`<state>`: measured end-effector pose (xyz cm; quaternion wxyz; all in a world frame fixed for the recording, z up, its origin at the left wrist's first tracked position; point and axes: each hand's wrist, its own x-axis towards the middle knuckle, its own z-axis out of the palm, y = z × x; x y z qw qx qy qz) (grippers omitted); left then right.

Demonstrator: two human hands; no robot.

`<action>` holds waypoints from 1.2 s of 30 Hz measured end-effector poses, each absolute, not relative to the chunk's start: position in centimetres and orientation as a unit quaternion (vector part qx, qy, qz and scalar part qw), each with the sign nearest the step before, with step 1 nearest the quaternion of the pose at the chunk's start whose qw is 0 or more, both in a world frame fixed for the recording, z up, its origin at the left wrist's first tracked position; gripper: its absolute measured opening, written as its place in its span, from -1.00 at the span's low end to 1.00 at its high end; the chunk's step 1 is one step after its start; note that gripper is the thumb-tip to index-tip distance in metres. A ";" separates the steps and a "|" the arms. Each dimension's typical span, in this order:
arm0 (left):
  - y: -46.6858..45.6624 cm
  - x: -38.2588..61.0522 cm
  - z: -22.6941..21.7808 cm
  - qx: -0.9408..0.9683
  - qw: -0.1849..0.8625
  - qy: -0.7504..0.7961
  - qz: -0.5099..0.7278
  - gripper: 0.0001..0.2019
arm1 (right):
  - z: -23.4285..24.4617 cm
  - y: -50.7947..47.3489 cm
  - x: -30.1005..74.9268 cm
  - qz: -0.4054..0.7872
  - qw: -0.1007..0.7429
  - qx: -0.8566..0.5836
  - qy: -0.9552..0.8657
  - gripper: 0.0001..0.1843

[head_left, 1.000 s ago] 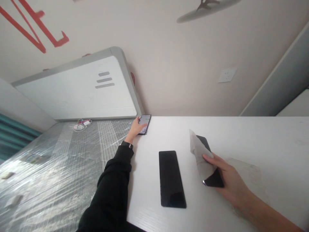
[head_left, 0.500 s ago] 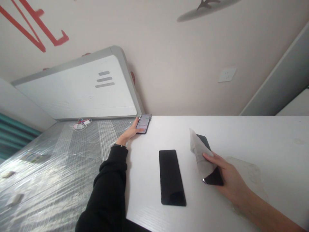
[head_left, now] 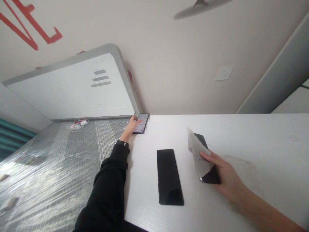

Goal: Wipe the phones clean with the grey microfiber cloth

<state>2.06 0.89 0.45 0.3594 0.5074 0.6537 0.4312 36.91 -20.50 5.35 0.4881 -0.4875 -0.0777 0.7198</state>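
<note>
My left hand [head_left: 131, 125], in a black sleeve, reaches to the far left corner of the white table [head_left: 241, 135]. There its fingers curl round the left edge of a lit phone [head_left: 142, 123], with the thumb at the screen. My right hand [head_left: 223, 175] grips a second, dark phone [head_left: 210, 176] near its lower end. The thumb presses a grey cloth [head_left: 196, 151] onto its face, so most of the screen is covered. A third phone [head_left: 169, 175], black and dark-screened, lies flat between my hands, untouched.
Left of the table lies a plastic-wrapped mattress [head_left: 53, 167] with a small bundle of cables [head_left: 78, 124] at its far end. A white and grey panel [head_left: 72, 90] leans against the wall behind it. A wall socket [head_left: 224, 72] sits above the table.
My left hand has slid a little to the left on the lit phone, uncovering more of its screen. The right hand, cloth and middle phone have stayed put; the view shifted slightly.
</note>
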 end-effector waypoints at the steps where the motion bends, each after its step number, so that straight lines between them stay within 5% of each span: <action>1: 0.7 1.9 0.6 0.509 0.368 0.652 0.426 -0.52 | 5.4 -20.5 36.9 0.719 0.490 -0.487 -0.078 -0.69; 9: -2.3 -0.2 2.0 0.586 0.416 0.617 0.322 0.06 | 5.5 -20.5 37.0 0.719 0.484 -0.492 -0.081 -0.69; 15: -3.3 -0.7 2.3 0.632 0.416 0.597 0.268 0.25 | 5.2 -20.5 37.0 0.721 0.487 -0.487 -0.075 -0.67; 36: -2.4 -0.9 1.3 0.625 0.415 0.598 0.282 0.18 | 5.5 -20.4 36.9 0.721 0.482 -0.491 -0.081 -0.75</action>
